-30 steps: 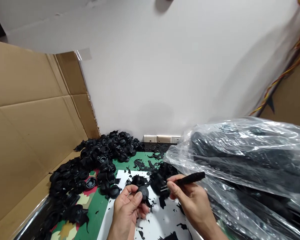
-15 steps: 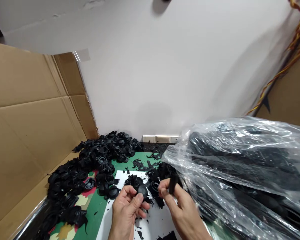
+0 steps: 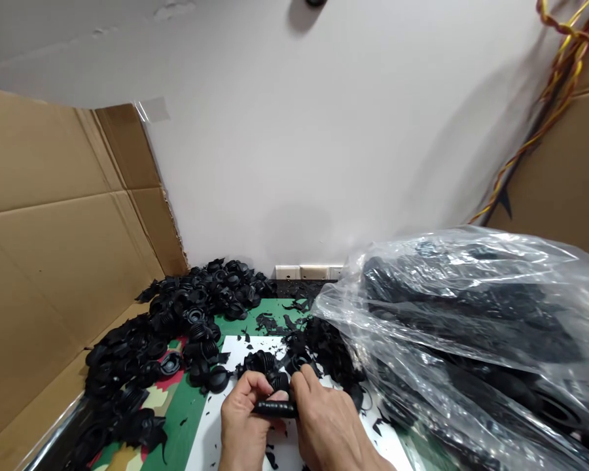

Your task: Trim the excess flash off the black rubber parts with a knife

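Observation:
Both hands meet low in the middle of the view over a white sheet (image 3: 211,425). My left hand (image 3: 243,425) is closed round a small black rubber part (image 3: 277,381), thumb and fingers pinching it. My right hand (image 3: 324,425) is closed on a black-handled tool (image 3: 273,409) that lies crosswise, pressed against the part and the left fingers. The tool's tip is hidden between the hands. Black rubber scraps (image 3: 324,347) lie just beyond the fingers.
A heap of black ribbed rubber parts (image 3: 177,327) spreads to the left, against a cardboard wall (image 3: 53,229). A clear plastic bag of black parts (image 3: 471,320) fills the right side. A green mat (image 3: 186,405) lies under the sheet. A white wall stands behind.
My right hand turned the tool from pointing right to lying crosswise and brought it in against the part in my left hand. The view shifted slightly right.

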A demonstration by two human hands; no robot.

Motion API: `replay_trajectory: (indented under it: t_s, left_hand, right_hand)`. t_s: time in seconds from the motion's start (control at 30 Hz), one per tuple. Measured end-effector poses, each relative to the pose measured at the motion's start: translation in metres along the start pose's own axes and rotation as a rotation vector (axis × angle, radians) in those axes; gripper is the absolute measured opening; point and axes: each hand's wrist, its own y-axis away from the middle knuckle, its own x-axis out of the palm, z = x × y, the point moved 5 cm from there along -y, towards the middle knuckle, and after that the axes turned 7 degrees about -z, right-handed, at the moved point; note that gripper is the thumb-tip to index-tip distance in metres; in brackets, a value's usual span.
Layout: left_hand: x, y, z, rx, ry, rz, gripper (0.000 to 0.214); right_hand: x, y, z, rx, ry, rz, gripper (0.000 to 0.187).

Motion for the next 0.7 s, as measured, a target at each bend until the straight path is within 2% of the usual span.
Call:
replay_trajectory:
  t_s: [0.1,0.17,0.37,0.5,0.6,0.7]
  left_hand:
    - [0.000,0.000,0.000,0.021,0.027,0.013,0.030]
    - [-0.001,-0.001,0.001,-0.012,0.069,0.040,0.033]
    - [-0.006,-0.009,-0.005,-0.170,0.153,0.155,0.035]
    - [-0.006,-0.010,-0.005,-0.194,0.119,0.170,0.035]
    - [-0.004,-0.009,-0.001,-0.158,0.054,0.185,0.035]
    - [-0.001,-0.007,0.000,-0.012,-0.017,0.218,0.034]
  right_hand:
    - [-0.002,-0.002,0.004,-0.022,0.017,0.004,0.019]
    - [-0.004,-0.004,0.001,-0.004,-0.020,0.021,0.016]
    - [-0.013,-0.013,-0.043,0.267,-0.067,0.050,0.020]
    - [-0.010,-0.012,-0.059,0.529,-0.454,0.082,0.020]
    - [-0.006,-0.011,-0.058,0.541,-0.603,0.110,0.027]
    - [-0.005,-0.010,-0.056,0.573,-0.830,0.114,0.028]
